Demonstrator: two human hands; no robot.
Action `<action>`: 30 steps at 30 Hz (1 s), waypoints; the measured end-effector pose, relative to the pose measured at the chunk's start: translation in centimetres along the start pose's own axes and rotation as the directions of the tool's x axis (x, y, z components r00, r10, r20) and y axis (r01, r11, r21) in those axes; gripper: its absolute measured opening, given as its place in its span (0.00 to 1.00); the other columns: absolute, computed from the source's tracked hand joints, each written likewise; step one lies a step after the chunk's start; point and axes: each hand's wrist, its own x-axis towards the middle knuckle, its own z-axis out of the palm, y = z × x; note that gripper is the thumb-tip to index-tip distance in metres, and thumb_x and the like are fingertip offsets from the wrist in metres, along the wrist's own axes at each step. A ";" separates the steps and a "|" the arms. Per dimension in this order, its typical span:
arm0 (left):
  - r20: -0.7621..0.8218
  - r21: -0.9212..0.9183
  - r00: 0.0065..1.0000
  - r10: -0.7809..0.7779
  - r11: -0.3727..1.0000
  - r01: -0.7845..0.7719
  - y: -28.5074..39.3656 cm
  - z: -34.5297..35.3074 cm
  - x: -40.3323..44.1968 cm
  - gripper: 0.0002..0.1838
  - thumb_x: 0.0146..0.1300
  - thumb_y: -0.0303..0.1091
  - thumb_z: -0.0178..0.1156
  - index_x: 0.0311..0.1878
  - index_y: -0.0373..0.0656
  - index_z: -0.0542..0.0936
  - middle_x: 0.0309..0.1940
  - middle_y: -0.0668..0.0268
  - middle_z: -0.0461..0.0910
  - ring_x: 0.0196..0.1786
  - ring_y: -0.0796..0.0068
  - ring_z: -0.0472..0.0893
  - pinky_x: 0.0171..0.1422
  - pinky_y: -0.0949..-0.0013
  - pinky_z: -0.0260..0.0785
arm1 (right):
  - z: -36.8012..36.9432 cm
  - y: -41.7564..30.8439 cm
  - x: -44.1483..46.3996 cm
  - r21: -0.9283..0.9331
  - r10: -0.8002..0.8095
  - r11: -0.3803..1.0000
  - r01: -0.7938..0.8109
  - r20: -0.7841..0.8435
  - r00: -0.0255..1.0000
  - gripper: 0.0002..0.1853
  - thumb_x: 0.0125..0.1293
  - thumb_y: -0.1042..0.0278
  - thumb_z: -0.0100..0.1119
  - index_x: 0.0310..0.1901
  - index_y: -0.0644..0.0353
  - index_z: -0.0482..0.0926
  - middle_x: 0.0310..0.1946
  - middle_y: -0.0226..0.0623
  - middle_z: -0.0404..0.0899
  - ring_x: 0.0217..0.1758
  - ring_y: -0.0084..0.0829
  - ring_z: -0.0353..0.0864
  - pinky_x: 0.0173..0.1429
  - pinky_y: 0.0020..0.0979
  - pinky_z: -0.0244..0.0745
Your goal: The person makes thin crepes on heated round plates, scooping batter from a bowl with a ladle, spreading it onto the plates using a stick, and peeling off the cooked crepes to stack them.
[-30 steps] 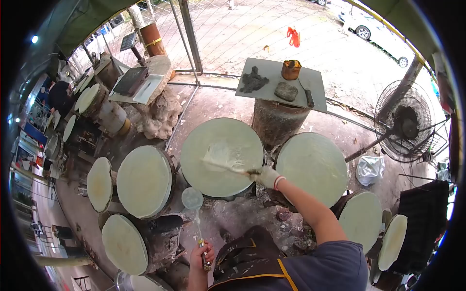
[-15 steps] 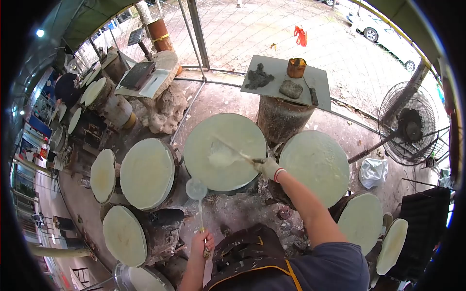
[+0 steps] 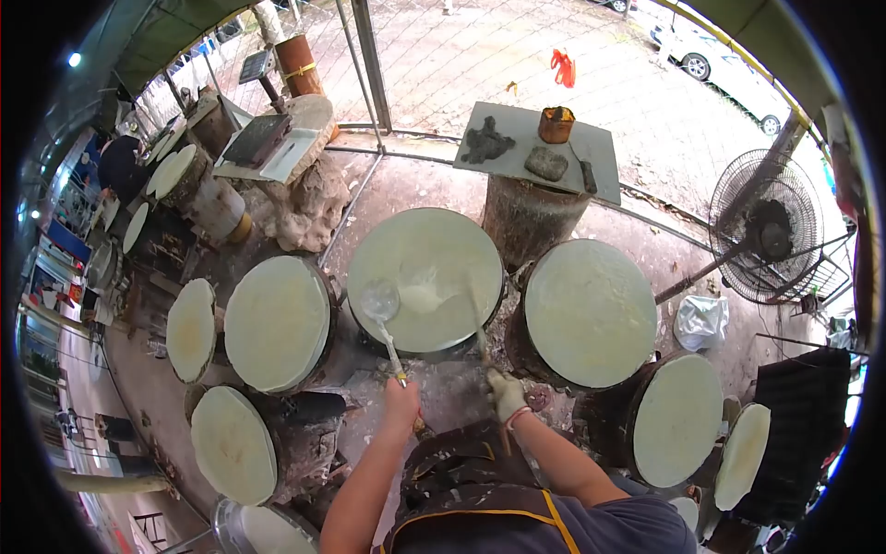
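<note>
My left hand [image 3: 401, 403] is closed around the handle of a ladle [image 3: 379, 300]. The ladle's round bowl is over the left part of the middle round griddle [image 3: 455, 240], which has a pale, smooth layer across it. A whiter patch of batter [image 3: 423, 288] lies near the griddle's centre. My right hand [image 3: 507, 395], in a pale work glove, grips a thin wooden stick [image 3: 480, 323]. The stick's far end reaches over the griddle's right part, and its near end points back toward my apron.
Several more round griddles with pale sheets flank me, including one on the left [image 3: 277, 325] and one on the right [image 3: 591, 314]. Beyond stands a drum topped by a board [image 3: 517, 171] with a can, a stone and a knife. A fan [image 3: 771, 229] stands at right.
The ladle has moved up and forward from the griddle's front edge to over its surface. My right hand has drawn back toward my body, and the stick has swung to point forward.
</note>
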 end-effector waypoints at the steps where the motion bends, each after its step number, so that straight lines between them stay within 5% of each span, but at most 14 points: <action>1: -0.034 0.011 0.999 0.004 1.000 -0.004 -0.1 0.7 0.0 0.05 0.58 0.28 0.50 0.34 0.39 0.65 0.15 0.67 0.65 0.11 0.76 0.66 0.12 0.69 0.59 | 1.1 1.4 0.8 0.048 0.019 0.999 -0.017 -0.035 0.999 0.08 0.62 0.61 0.58 0.40 0.52 0.79 0.18 0.26 0.71 0.15 0.19 0.66 0.16 0.23 0.55; 2: 0.001 0.004 1.000 0.008 1.000 -0.008 0.1 1.4 0.0 0.05 0.58 0.28 0.50 0.34 0.39 0.65 0.15 0.67 0.65 0.11 0.77 0.66 0.12 0.70 0.58 | 2.3 2.8 1.8 -0.187 0.011 0.982 -0.008 0.017 1.000 0.08 0.62 0.60 0.58 0.37 0.52 0.78 0.19 0.27 0.72 0.13 0.20 0.64 0.15 0.25 0.55; 4: 0.064 -0.010 0.998 0.008 1.000 -0.007 0.4 2.3 -0.3 0.05 0.58 0.28 0.50 0.35 0.39 0.65 0.15 0.68 0.64 0.12 0.78 0.65 0.12 0.71 0.57 | 4.1 2.1 1.5 -0.171 0.056 0.985 -0.024 0.187 0.981 0.07 0.62 0.60 0.58 0.36 0.53 0.78 0.17 0.26 0.71 0.12 0.20 0.63 0.15 0.25 0.55; 5: 0.160 -0.202 0.986 -0.047 0.976 0.079 0.7 1.3 -0.3 0.05 0.59 0.28 0.50 0.35 0.40 0.66 0.16 0.68 0.64 0.12 0.79 0.64 0.12 0.72 0.56 | 4.7 1.2 1.3 -0.162 0.075 0.986 -0.031 0.270 0.960 0.07 0.63 0.60 0.57 0.36 0.53 0.78 0.17 0.26 0.70 0.12 0.19 0.63 0.15 0.25 0.55; 7: 0.369 -0.523 0.925 -0.088 0.803 0.285 2.1 -2.1 -0.1 0.04 0.59 0.27 0.50 0.35 0.41 0.66 0.17 0.69 0.64 0.12 0.80 0.63 0.12 0.73 0.55 | 4.5 -1.6 0.0 -0.141 0.005 0.990 0.027 0.224 0.975 0.09 0.65 0.60 0.54 0.40 0.53 0.80 0.15 0.24 0.68 0.12 0.19 0.62 0.15 0.25 0.55; 10: 0.341 -0.568 0.939 0.039 0.804 0.173 5.1 -5.0 -5.3 0.02 0.63 0.28 0.49 0.34 0.42 0.68 0.16 0.71 0.62 0.11 0.82 0.59 0.11 0.76 0.52 | 3.8 -4.7 -0.6 -0.104 -0.123 0.986 0.131 0.084 0.989 0.12 0.65 0.59 0.53 0.46 0.52 0.80 0.17 0.25 0.71 0.14 0.19 0.64 0.17 0.25 0.57; 12: 0.295 -0.502 0.955 0.025 0.855 0.133 5.4 -4.5 -6.0 0.02 0.63 0.29 0.50 0.34 0.43 0.68 0.18 0.70 0.63 0.12 0.82 0.59 0.11 0.76 0.52 | 3.6 -3.8 2.6 -0.080 -0.206 0.976 0.203 -0.033 0.978 0.14 0.65 0.60 0.53 0.50 0.52 0.79 0.21 0.27 0.75 0.17 0.18 0.67 0.19 0.24 0.60; 15: 0.265 -0.465 0.964 -0.029 0.872 0.154 5.5 -3.5 -4.8 0.02 0.62 0.29 0.50 0.35 0.43 0.67 0.18 0.70 0.64 0.12 0.82 0.60 0.11 0.77 0.52 | 3.2 -0.6 5.1 -0.574 -0.480 0.507 0.642 0.431 0.764 0.17 0.65 0.63 0.53 0.53 0.56 0.77 0.30 0.32 0.80 0.26 0.21 0.75 0.29 0.21 0.67; 16: 0.265 -0.460 0.962 -0.058 0.870 0.179 5.3 -3.2 -4.0 0.02 0.62 0.29 0.50 0.35 0.43 0.67 0.18 0.70 0.64 0.12 0.82 0.60 0.11 0.77 0.52 | 2.5 -1.0 5.2 -0.631 -0.108 0.647 0.428 0.479 0.871 0.18 0.65 0.65 0.52 0.55 0.58 0.74 0.37 0.34 0.80 0.36 0.21 0.77 0.39 0.20 0.69; 19: 0.194 -0.352 0.979 -0.064 0.927 0.130 4.3 -2.5 -1.6 0.04 0.61 0.29 0.51 0.34 0.42 0.67 0.17 0.69 0.63 0.11 0.81 0.62 0.11 0.76 0.54 | 1.8 -0.7 3.6 -0.266 -0.209 0.912 0.313 0.355 0.911 0.18 0.65 0.67 0.53 0.56 0.61 0.73 0.27 0.22 0.75 0.27 0.12 0.69 0.29 0.17 0.63; 22: 0.126 -0.207 0.989 0.080 0.977 -0.053 4.5 -0.9 1.6 0.04 0.60 0.29 0.51 0.34 0.41 0.67 0.16 0.68 0.64 0.11 0.79 0.64 0.11 0.73 0.56 | 1.3 -1.0 2.8 -0.239 -0.274 0.921 0.309 0.168 0.947 0.18 0.65 0.67 0.53 0.56 0.58 0.74 0.25 0.22 0.74 0.24 0.12 0.68 0.27 0.17 0.62; 25: 0.103 -0.017 0.989 0.103 0.995 -0.101 4.7 0.7 5.8 0.07 0.57 0.29 0.51 0.36 0.38 0.66 0.20 0.63 0.69 0.11 0.77 0.67 0.12 0.71 0.58 | 1.2 -1.8 1.1 -0.512 -0.169 0.739 0.437 0.487 0.857 0.17 0.65 0.66 0.53 0.55 0.52 0.75 0.21 0.21 0.71 0.18 0.12 0.64 0.21 0.18 0.59; 28: 0.024 0.297 0.988 0.151 0.943 -0.151 4.3 2.4 9.2 0.09 0.56 0.29 0.50 0.38 0.34 0.67 0.24 0.54 0.73 0.18 0.63 0.75 0.22 0.62 0.68 | 2.2 -3.2 0.5 -0.241 -0.087 0.962 0.125 0.164 0.983 0.18 0.65 0.66 0.52 0.56 0.58 0.74 0.30 0.21 0.75 0.29 0.11 0.66 0.30 0.15 0.61; 30: -0.095 0.485 0.957 0.275 0.852 -0.196 2.7 3.3 10.9 0.11 0.56 0.29 0.49 0.40 0.32 0.67 0.29 0.48 0.75 0.28 0.52 0.77 0.33 0.56 0.69 | 2.6 -4.3 1.1 -0.201 -0.106 0.971 0.132 0.135 0.985 0.18 0.65 0.66 0.52 0.55 0.58 0.75 0.28 0.21 0.74 0.27 0.12 0.66 0.29 0.15 0.61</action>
